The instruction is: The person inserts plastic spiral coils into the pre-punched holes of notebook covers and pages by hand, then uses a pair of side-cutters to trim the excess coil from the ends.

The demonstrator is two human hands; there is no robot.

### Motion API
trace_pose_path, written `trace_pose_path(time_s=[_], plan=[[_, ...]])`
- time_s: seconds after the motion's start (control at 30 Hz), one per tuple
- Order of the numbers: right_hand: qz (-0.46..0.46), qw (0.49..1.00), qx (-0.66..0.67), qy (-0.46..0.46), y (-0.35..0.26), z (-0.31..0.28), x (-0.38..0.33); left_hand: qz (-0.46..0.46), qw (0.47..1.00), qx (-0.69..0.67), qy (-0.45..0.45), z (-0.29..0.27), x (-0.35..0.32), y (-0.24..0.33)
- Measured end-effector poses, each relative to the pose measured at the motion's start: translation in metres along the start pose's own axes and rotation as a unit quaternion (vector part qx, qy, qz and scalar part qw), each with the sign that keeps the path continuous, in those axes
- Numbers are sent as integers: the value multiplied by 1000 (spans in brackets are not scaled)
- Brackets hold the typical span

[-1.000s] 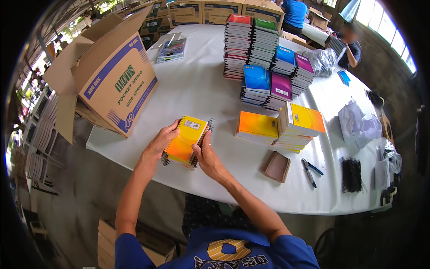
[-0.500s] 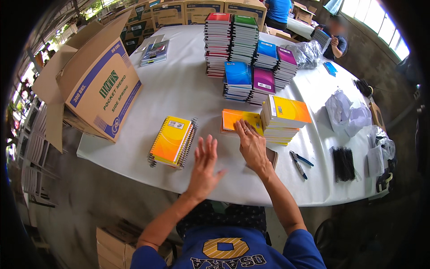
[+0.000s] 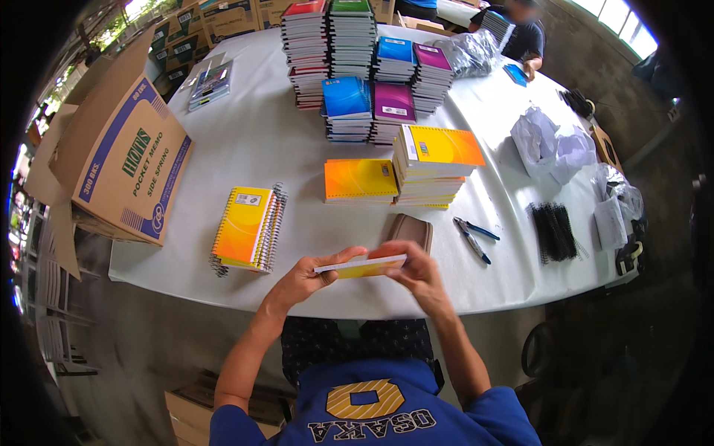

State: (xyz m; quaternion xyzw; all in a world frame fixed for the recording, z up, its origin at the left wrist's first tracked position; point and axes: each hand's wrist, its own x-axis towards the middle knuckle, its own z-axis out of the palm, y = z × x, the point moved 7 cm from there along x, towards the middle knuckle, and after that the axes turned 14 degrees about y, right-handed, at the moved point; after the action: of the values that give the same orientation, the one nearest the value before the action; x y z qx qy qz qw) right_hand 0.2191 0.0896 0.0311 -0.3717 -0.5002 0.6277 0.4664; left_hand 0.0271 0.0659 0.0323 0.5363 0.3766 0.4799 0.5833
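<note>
Above the table's near edge I hold a yellow-orange notebook [image 3: 370, 269], tilted so its pale page edge faces up. My left hand [image 3: 306, 281] grips one end between thumb and fingers. At the other end, my right hand [image 3: 416, 273] has its fingers on it, somewhat blurred. To the left lies a small pile of yellow-orange notebooks [image 3: 239, 223] with spiral wires along their sides. Beyond my hands stand a low yellow-orange notebook stack [image 3: 360, 180] and a taller one [image 3: 444, 146] touching it. A brown pouch [image 3: 410, 230] lies just behind my right hand.
Right of the pouch are pliers [image 3: 474, 241] and a bunch of black spiral wires [image 3: 554, 233]. Red, green, blue and purple notebook stacks [image 3: 349, 67] rise at the back. An open cardboard box [image 3: 141, 163] stands left. White plastic bags [image 3: 550, 145] lie right. A person [image 3: 520, 37] sits far right.
My right hand has taken a notebook off the low stack and drawn it toward me. My left hand has closed on its other end. The whole view has shifted slightly.
</note>
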Motion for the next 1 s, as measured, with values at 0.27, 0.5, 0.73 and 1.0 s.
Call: trace_pose_path(time_s=[0.27,0.5,0.73,1.0], plan=[[-14,994,-50,93,51,12,-14,268,765,549,201,26,2,61],[-182,957,-225,3,-30,-40,-8,283,691,657,103,78,13,25],[-213,516,-675,483,-93,-328,19,276,710,643,76,86,18,25],[-172,321,-856,367,-71,-362,39,266,716,641,74,83,15,24]])
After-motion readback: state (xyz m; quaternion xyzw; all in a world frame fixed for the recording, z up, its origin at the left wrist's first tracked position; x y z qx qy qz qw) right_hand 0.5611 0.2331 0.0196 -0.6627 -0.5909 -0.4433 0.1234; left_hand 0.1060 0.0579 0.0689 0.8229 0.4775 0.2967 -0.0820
